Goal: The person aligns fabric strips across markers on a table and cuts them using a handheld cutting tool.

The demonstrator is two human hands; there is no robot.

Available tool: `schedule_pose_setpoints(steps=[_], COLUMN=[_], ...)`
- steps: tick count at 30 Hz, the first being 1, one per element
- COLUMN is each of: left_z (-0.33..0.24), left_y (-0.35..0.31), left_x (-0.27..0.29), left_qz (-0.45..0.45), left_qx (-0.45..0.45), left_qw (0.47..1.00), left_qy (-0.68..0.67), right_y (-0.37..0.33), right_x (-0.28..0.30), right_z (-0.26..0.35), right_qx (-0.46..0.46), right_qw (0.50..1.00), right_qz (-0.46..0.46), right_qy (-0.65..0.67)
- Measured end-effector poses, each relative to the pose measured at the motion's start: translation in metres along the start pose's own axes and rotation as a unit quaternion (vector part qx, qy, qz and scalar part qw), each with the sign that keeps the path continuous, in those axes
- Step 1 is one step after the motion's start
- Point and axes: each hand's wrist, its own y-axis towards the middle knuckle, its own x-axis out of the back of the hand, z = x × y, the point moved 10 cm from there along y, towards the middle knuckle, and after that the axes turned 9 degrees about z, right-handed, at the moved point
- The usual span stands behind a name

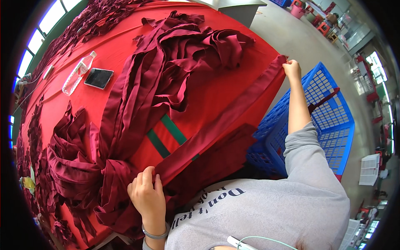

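Observation:
A long maroon fabric strip (225, 116) stretches diagonally across the red-covered table (208, 91) between my two hands. My left hand (146, 193) pinches its near end, close to a knotted bundle of maroon strips (79, 166). At the table's right edge my right hand (292, 70) grips the far end, arm extended. Beyond the held strip lies a loose heap of maroon strips (179, 50), with long lengths running down to the bundle. Two green bands (173, 129) on the red cloth pass partly beneath the held strip.
Right of the table stands a blue plastic crate (329, 116), beside my right forearm. A clear bottle (77, 75) and a phone (99, 78) lie on the table's far left. More maroon scraps (37, 166) cover the left edge. A white crate (369, 169) is on the floor.

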Motion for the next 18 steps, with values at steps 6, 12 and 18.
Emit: schedule_pose_setpoints(steps=[6,12,18], left_z=[-0.004,-0.052,-0.046], left_y=[0.0,-0.016,-0.01], left_x=[0.0,0.011,-0.024], left_qz=[0.01,-0.026,0.019], left_qx=[0.017,-0.139,-0.128], left_qw=[1.0,0.99,0.992], left_qy=[0.009,0.017,0.004], right_y=[-0.061,-0.233,-0.417], right_x=[0.033,0.007,-0.033], right_z=[0.069,0.225,0.271], right_qx=[0.128,0.37,0.585], right_qw=[0.981,0.913,0.775], right_qz=[-0.134,0.086,0.236], right_qy=[-0.066,0.148,0.034])
